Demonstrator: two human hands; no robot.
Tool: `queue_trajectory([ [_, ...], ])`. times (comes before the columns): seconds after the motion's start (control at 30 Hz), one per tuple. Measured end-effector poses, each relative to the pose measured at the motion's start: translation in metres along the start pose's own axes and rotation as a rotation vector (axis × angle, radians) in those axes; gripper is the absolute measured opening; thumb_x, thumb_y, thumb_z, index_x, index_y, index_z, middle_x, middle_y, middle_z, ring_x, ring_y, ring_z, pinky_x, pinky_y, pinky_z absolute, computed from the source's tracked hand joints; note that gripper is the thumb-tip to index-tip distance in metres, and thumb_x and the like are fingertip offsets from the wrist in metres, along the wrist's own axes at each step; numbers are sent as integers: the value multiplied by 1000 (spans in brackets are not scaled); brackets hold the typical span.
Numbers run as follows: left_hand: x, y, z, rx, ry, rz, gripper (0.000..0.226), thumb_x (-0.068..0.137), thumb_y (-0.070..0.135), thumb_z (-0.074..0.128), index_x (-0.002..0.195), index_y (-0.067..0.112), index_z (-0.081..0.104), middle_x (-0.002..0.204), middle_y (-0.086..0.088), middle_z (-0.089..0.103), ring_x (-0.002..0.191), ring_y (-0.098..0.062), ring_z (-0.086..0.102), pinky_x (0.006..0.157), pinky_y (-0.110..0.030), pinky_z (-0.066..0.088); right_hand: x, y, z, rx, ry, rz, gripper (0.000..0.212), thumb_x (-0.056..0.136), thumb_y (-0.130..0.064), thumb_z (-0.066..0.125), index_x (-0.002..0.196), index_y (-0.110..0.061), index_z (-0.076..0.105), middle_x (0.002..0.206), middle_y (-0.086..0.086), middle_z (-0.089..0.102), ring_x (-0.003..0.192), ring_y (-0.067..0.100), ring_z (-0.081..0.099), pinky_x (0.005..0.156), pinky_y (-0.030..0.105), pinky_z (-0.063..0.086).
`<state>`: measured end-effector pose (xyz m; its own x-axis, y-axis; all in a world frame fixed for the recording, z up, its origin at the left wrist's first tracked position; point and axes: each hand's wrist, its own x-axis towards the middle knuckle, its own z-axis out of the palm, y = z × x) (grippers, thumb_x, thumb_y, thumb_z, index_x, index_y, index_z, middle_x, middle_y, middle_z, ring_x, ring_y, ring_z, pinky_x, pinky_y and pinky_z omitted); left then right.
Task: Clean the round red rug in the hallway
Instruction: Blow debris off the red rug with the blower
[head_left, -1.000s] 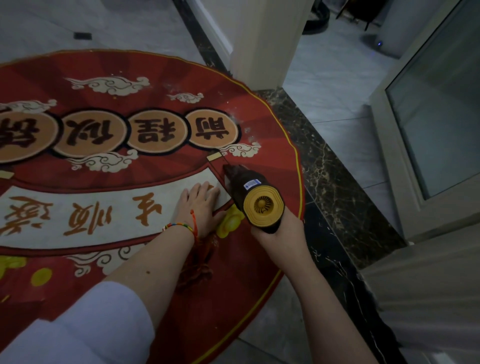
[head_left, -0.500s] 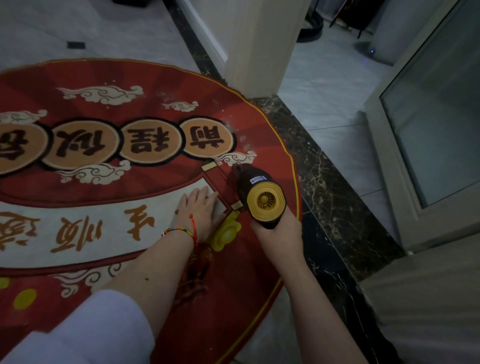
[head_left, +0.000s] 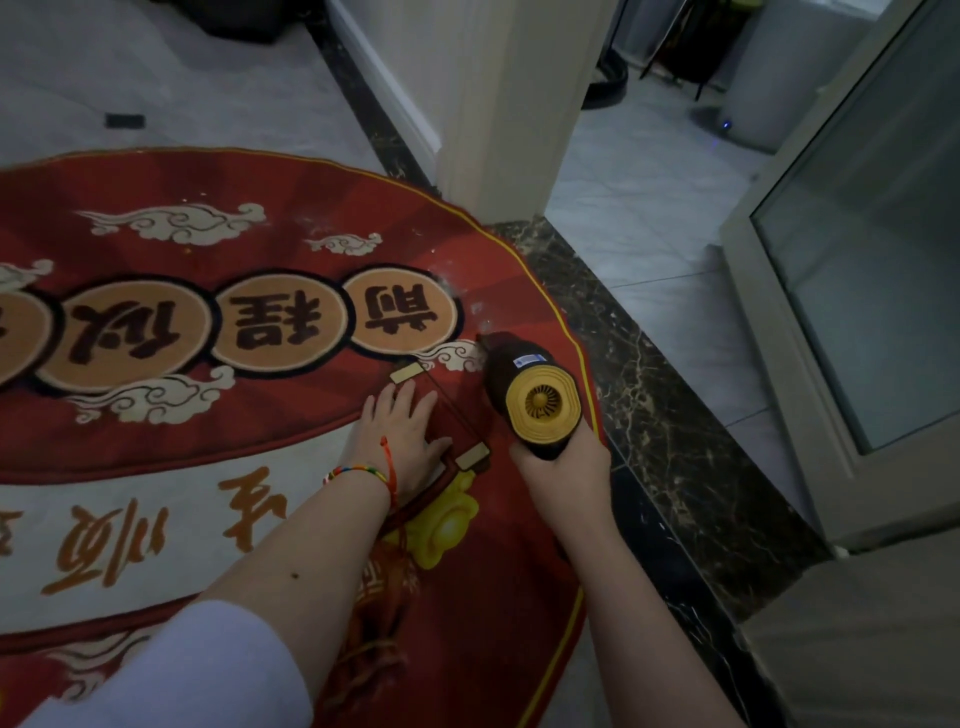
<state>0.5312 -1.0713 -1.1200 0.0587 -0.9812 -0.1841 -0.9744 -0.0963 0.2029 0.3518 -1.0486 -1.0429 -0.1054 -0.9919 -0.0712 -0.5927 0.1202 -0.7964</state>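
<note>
The round red rug (head_left: 291, 431) with tan character discs, white clouds and a white banner covers the floor at left and centre. My left hand (head_left: 400, 441) lies flat on it, fingers straight, near the banner's right end. My right hand (head_left: 563, 480) grips a small handheld vacuum (head_left: 530, 395), dark brown with a gold rear vent. Its nozzle points down at the rug beside a white cloud near the rug's right edge. Pale specks of dust (head_left: 457, 291) dot the red pile just beyond the nozzle.
A dark marble threshold strip (head_left: 654, 415) runs along the rug's right edge. A white wall corner post (head_left: 509, 119) stands just past the rug's far edge. A glass door panel (head_left: 852, 291) stands at right, with grey tiled floor (head_left: 649, 208) between.
My right hand has moved the vacuum forward and right, from the banner's end to the cloud near the rug's edge. My left hand slid forward a little, staying flat.
</note>
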Motion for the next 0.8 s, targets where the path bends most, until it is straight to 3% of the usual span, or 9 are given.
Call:
queue_trajectory([
  [0.17,13,3,-1,15,-35,-6,68,96,59,29,151,26,9,159,-4,6,145,-30,4,118,-47,5,3,6,-5,-34,-6,-20,33,71,-25,73,101,-25,59,85,-9,63,85,17,62,70,31,50],
  [0.37,18,6,2,55,-25,-11,70,94,63,26,151,26,9,159,-5,6,145,-32,5,117,-48,5,25,-1,1,-45,-12,-31,34,71,-24,73,102,-23,61,92,-4,67,89,18,63,74,32,52],
  [0.5,21,4,-1,63,-40,-4,71,92,64,29,150,27,11,158,-4,8,144,-32,6,116,-48,7,18,7,-4,-78,-23,-56,29,70,-25,73,94,-30,57,86,-9,64,86,17,63,71,31,50],
  [0.7,22,0,5,46,-66,-7,73,92,67,24,151,28,6,160,-3,1,145,-31,0,117,-48,1,34,-6,-2,-97,-55,-96,34,72,-26,73,102,-30,57,90,-12,61,89,12,59,75,28,48],
  [0.8,23,-1,6,12,-40,6,74,90,68,28,151,30,7,159,-3,2,146,-30,-1,117,-49,0,25,3,-11,-114,-28,-67,30,71,-26,73,94,-32,55,87,-10,62,89,17,61,76,34,51],
])
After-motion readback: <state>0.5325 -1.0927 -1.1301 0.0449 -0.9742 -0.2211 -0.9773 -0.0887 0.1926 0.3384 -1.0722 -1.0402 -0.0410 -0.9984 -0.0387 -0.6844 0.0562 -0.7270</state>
